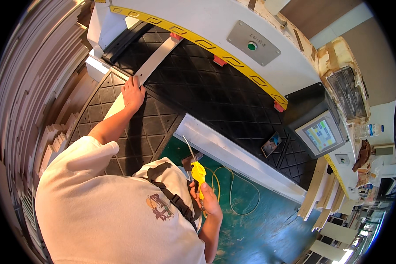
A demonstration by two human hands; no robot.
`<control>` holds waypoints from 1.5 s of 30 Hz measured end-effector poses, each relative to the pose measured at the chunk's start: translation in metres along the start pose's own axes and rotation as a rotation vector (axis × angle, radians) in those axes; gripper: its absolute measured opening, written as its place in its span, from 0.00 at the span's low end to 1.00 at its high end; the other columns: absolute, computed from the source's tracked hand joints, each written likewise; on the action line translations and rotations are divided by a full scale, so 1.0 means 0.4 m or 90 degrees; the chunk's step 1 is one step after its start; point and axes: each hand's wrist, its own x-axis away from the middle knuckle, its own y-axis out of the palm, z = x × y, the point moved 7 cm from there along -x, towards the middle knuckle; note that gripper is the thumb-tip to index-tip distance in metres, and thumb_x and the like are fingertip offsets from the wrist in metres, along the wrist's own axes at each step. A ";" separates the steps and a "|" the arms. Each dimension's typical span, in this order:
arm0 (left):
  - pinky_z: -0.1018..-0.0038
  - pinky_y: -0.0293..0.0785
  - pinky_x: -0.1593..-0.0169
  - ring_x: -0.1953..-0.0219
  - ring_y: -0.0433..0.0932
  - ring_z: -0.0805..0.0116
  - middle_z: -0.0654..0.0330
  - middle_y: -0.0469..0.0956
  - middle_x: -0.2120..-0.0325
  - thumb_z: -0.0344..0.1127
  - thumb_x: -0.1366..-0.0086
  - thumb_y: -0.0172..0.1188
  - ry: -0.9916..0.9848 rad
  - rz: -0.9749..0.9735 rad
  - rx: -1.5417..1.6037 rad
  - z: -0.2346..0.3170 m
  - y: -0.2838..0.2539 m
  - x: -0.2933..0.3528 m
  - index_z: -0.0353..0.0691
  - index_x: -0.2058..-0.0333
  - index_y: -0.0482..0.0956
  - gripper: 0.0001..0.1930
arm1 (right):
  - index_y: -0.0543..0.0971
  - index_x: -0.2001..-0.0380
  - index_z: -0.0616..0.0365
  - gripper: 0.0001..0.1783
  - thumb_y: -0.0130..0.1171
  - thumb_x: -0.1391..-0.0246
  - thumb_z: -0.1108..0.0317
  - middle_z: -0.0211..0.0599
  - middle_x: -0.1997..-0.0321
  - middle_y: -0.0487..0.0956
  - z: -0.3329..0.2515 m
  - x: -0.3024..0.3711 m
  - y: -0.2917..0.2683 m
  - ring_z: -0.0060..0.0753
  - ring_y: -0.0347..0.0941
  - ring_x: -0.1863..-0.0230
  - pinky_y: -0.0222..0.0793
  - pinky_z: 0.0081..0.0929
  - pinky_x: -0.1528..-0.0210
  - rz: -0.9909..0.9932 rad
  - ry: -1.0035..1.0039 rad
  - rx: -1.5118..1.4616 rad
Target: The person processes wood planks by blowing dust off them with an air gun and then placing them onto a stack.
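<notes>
Holding yellow air gun [198, 173] in right hand [211, 204], curled closed around it. Resting left hand [133, 93], loosely bent, on white strip [159, 60]; cannot tell if gripping. Laid across black desk [198, 83], reaching red block [176, 36] beside yellow edging [207, 44].

We see a factory workshop: a big white machine [290, 37] with a touchscreen [320, 133] and green button [251, 45], a yellow nozzle gun [199, 172], long pale boards [46, 53] stacked at left, a green floor [268, 229], and, small at far right, perhaps more panels [339, 232].
</notes>
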 end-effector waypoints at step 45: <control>0.53 0.58 0.31 0.32 0.66 0.53 0.52 0.68 0.32 0.46 0.33 0.57 -0.005 0.000 0.017 -0.008 0.016 -0.004 0.43 0.32 0.67 0.32 | 0.80 0.48 0.58 0.22 0.46 0.24 0.52 0.27 0.75 0.76 -0.112 0.335 -0.052 0.16 0.65 0.77 0.64 0.24 0.72 0.117 0.015 0.240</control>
